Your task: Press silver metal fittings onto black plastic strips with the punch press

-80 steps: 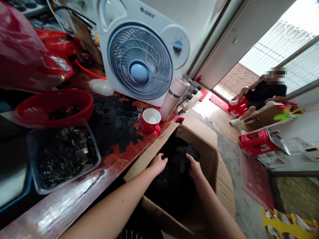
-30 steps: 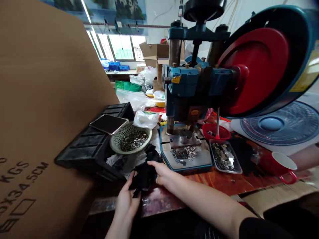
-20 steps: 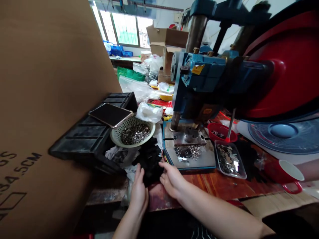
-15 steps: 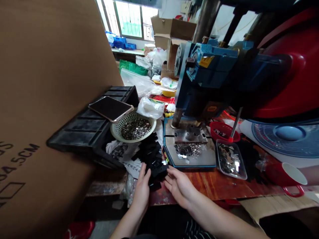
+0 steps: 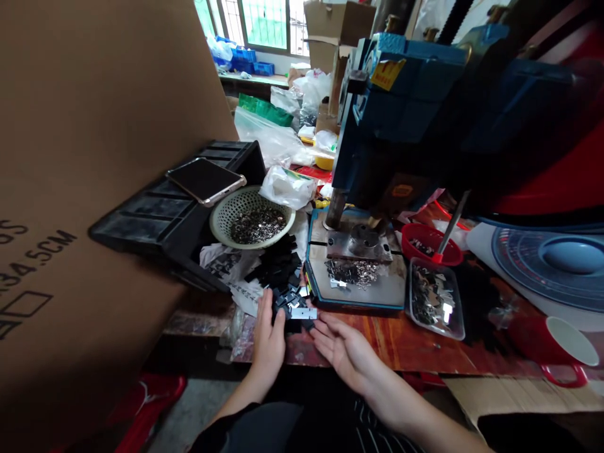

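A pile of flat black pieces (image 5: 278,267) lies on the table between the sieve-like basket and me; the nearest ones shine silver. My left hand (image 5: 270,333) is at the left side of the pile, fingers stretched out and thumb apart. On the other side, my right hand (image 5: 340,349) is open, palm turned toward the pile, fingertips beside a shiny flat strip (image 5: 303,313). Neither hand is closed around a piece. Behind the pile, a pale green perforated basket (image 5: 221,217) holds many small metal bits (image 5: 259,225).
A blue press (image 5: 406,82) stands right of the pile, metal bits on its base plate (image 5: 382,292). Farther right are a clear tub (image 5: 436,299), a red basket (image 5: 455,251) and a red mug (image 5: 533,340). A phone (image 5: 207,179) rests on a black bin (image 5: 146,217); a large carton (image 5: 94,126) blocks the left.
My view has tilted slightly. The front pieces of the pile, black before, now catch the light and look silver. Both hands stay on either side of the pile.
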`<action>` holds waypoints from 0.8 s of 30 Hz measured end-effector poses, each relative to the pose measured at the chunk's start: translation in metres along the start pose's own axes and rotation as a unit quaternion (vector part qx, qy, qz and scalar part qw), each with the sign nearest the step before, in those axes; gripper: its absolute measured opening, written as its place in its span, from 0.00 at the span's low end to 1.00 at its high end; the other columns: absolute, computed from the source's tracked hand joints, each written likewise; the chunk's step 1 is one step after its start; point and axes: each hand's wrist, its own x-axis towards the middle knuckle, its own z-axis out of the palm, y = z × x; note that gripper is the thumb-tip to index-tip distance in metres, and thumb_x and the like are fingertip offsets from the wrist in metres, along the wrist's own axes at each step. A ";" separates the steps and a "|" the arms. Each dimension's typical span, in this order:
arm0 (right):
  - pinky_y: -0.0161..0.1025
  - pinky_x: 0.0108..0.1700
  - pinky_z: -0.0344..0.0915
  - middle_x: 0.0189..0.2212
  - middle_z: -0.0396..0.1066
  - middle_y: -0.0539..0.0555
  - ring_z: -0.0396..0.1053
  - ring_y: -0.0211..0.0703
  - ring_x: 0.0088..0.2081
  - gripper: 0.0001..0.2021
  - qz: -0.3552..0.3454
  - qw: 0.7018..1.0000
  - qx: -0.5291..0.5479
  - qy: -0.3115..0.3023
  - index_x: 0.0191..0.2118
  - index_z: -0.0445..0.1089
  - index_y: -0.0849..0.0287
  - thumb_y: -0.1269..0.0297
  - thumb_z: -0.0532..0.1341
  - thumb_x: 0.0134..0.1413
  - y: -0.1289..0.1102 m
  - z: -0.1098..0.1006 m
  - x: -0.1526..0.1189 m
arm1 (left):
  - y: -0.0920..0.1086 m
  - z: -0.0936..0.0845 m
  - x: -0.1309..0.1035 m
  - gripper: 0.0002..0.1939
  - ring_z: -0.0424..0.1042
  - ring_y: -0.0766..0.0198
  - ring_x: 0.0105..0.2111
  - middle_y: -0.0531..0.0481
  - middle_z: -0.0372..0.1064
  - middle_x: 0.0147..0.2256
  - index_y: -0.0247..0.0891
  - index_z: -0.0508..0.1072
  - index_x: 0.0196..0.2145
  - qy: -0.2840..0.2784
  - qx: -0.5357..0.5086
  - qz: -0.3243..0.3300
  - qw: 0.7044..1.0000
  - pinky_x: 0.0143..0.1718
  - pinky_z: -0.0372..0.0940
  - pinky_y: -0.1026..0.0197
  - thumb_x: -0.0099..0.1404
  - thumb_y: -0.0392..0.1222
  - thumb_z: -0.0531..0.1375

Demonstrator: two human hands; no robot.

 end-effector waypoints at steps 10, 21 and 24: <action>0.38 0.47 0.64 0.43 0.73 0.58 0.71 0.43 0.42 0.17 -0.085 0.994 -0.066 0.014 0.38 0.72 0.61 0.62 0.69 0.38 -0.004 -0.023 -0.001 | 0.008 -0.029 0.031 0.15 0.63 0.52 0.50 0.44 0.66 0.47 0.41 0.69 0.45 -0.026 0.301 0.098 0.948 0.54 0.54 0.51 0.62 0.48 0.54; 0.33 0.35 0.63 0.35 0.74 0.57 0.71 0.39 0.34 0.18 -0.070 0.985 -0.156 -0.016 0.35 0.71 0.62 0.57 0.69 0.39 0.003 -0.026 0.000 | 0.020 -0.007 0.059 0.21 0.67 0.50 0.42 0.42 0.69 0.39 0.37 0.67 0.42 -0.022 0.461 0.112 0.880 0.44 0.60 0.52 0.59 0.56 0.55; 0.33 0.35 0.63 0.33 0.74 0.57 0.71 0.39 0.33 0.18 -0.064 0.985 -0.160 -0.013 0.35 0.71 0.62 0.56 0.70 0.37 0.001 -0.026 0.001 | 0.019 -0.012 0.062 0.17 0.69 0.52 0.41 0.43 0.70 0.39 0.39 0.68 0.42 -0.033 0.441 0.105 0.891 0.43 0.61 0.54 0.60 0.52 0.54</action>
